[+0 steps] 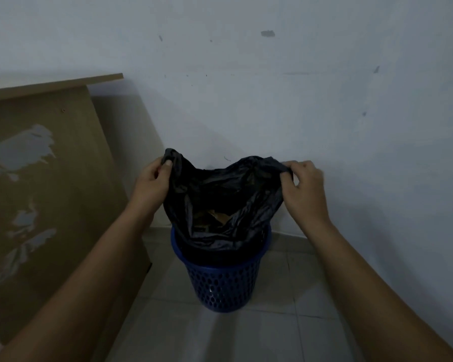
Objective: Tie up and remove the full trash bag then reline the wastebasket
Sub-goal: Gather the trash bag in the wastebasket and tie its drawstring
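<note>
Both hands hold the black trash bag by its top edge: the left hand pinches a gathered corner between thumb and curled fingers on the left side, and the right hand grips the bunched opposite corner with curled fingers on the right. Between the two corners the rim sags, so the mouth gapes open, facing up toward the camera. The plastic is thin, crinkled and glossy in dull folds, and some brownish rubbish shows deep inside. Its upper part is pulled up and spread sideways from hand to hand, while its lower part remains inside the blue wastebasket, so the bag stands roughly upright. That basket is round, tapers toward the bottom, has a perforated mesh wall and stands on the pale tiled floor close to the white wall. A worn brown wooden panel rises just left of it.
</note>
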Demonstrator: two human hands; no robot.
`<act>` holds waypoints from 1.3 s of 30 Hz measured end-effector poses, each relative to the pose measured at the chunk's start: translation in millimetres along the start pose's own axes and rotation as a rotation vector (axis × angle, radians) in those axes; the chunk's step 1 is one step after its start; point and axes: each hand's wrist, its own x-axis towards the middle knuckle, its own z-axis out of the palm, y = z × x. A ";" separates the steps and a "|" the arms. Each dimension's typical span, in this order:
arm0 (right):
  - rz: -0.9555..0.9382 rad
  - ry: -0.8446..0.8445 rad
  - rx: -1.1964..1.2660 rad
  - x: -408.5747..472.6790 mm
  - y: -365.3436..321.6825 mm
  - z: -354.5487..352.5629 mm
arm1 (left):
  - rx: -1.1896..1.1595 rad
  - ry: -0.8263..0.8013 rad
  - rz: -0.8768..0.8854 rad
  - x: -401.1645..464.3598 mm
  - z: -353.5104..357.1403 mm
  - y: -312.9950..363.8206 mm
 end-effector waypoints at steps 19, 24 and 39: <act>0.305 -0.341 0.731 -3.5 -43.9 0.8 | -0.100 -0.186 0.042 -24.0 44.8 11.7; 0.160 -0.583 0.734 -14.7 -37.4 9.2 | 0.006 -0.269 0.038 -36.9 66.6 12.1; 0.380 -0.466 0.460 -24.4 -8.7 18.1 | -0.176 -0.470 -0.264 -42.8 63.2 -28.5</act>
